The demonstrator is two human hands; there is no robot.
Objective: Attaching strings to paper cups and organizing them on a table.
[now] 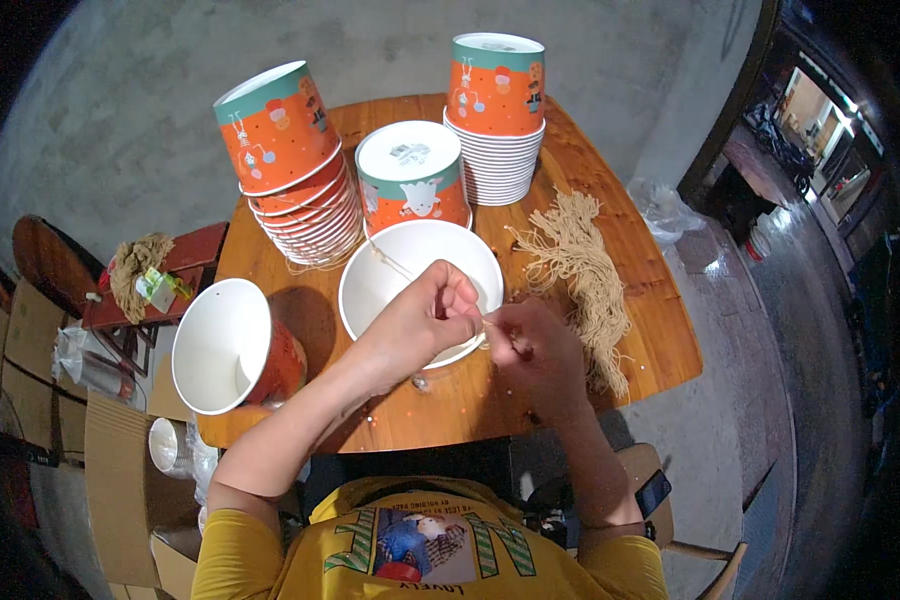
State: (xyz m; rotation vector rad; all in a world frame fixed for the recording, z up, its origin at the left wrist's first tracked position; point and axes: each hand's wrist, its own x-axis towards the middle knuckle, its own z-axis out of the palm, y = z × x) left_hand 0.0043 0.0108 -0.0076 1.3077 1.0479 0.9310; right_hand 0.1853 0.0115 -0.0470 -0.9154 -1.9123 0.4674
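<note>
A white-lined paper bucket [367, 300] lies in front of me on the table, its wide mouth toward me. Over its near right rim, my left hand [425, 318] is closed in a pinch on a thin beige string [390, 263]. Part of that string shows by the bucket's far left rim. My right hand [542, 358] meets the left at the fingertips and pinches the string too. Its fingers are partly in shadow. To the right of my right hand lies a loose bundle of beige strings [595, 290].
On the wooden table [650, 340] stand a leaning stack of orange-and-green buckets [280, 140], a straight stack [495, 90] and an upside-down bucket [410, 155]. An open bucket [220, 345] sits at the left edge. Left of the table are a red bench [195, 250] and cardboard boxes [115, 480].
</note>
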